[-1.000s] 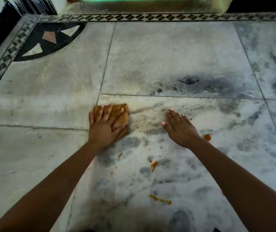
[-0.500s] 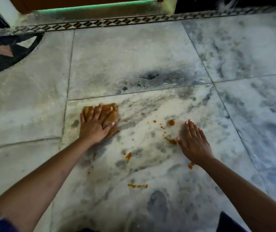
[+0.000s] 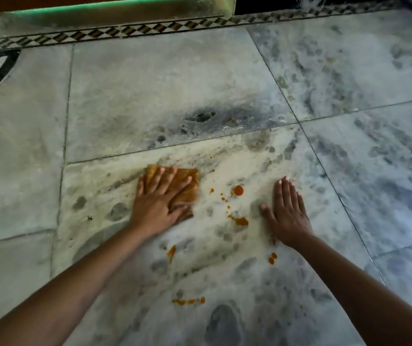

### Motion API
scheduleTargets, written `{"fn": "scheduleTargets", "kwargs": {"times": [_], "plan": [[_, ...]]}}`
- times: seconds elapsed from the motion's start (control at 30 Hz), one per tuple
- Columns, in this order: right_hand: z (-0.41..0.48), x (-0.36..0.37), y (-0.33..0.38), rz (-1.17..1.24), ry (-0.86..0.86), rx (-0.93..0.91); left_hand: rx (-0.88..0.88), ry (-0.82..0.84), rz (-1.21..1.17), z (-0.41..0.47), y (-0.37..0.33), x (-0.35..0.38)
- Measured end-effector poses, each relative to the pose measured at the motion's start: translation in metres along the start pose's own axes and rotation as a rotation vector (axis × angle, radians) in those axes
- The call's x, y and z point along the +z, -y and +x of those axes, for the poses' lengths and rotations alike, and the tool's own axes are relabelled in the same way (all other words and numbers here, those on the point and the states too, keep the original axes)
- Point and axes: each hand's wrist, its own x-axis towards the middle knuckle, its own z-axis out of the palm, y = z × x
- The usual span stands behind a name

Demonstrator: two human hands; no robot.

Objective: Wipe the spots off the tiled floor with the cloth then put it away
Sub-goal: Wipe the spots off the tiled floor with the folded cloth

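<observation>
1. Floor [image 3: 150,78]: big marble tiles w/ grey veining, a dark patch [image 3: 200,117] on the tile beyond, a patterned border [image 3: 150,29] at the far edge. Risk: veining & blotches can hide thin orange residue, so a pass may look done when it isn't.
2. Left hand [image 3: 158,203]: flat on the cloth, fingers straight & spread wide, pressing, not gripping. Risk: w/ no grip, the cloth may bunch or slide out from under the palm on a fast stroke.
3. Right hand [image 3: 287,216]: flat on bare tile, right of the spots, fingers straight & close together, thumb out, holding nothing; prob. bracing. Risk: thumb lies near the smear, wrist near the pair of drops; a weight shift could drag skin thru them & track orange elsewhere.
4. Cloth [image 3: 187,186]: orange-brown folded square on the near tile, just this side of its far grout line, left of the spots, not touching the big ones. Risk: its colour is close to the spill's, so can't tell how loaded it is; a loaded cloth would smear, not lift.
5. Spots, all unwiped, so task looks early: blob [image 3: 238,190], smear [image 3: 241,221], streak [image 3: 171,253], row [image 3: 187,301], pair of drops [image 3: 272,258]. Risk: they look wet; one wide sweep could spread them into a film. The row, well apart from the cloth, is easy to miss.
</observation>
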Motion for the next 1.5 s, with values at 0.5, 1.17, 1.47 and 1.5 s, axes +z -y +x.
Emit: {"fn": "scheduleTargets", "kwargs": {"times": [0.5, 1.17, 1.47, 1.5], "plan": [[0.003, -0.003, -0.007, 0.028, 0.074, -0.041, 0.244, 0.012, -0.004, 0.014, -0.055, 0.002], [0.004, -0.004, -0.007, 0.025, 0.099, -0.075, 0.089, 0.152, 0.014, 0.022, -0.032, -0.011], [0.000, 0.009, -0.011, 0.041, -0.049, -0.107, -0.047, 0.183, -0.008, 0.047, -0.119, -0.009], [-0.001, 0.009, -0.013, 0.048, -0.066, -0.119, 0.049, 0.178, -0.005, 0.029, -0.115, -0.007]]}}
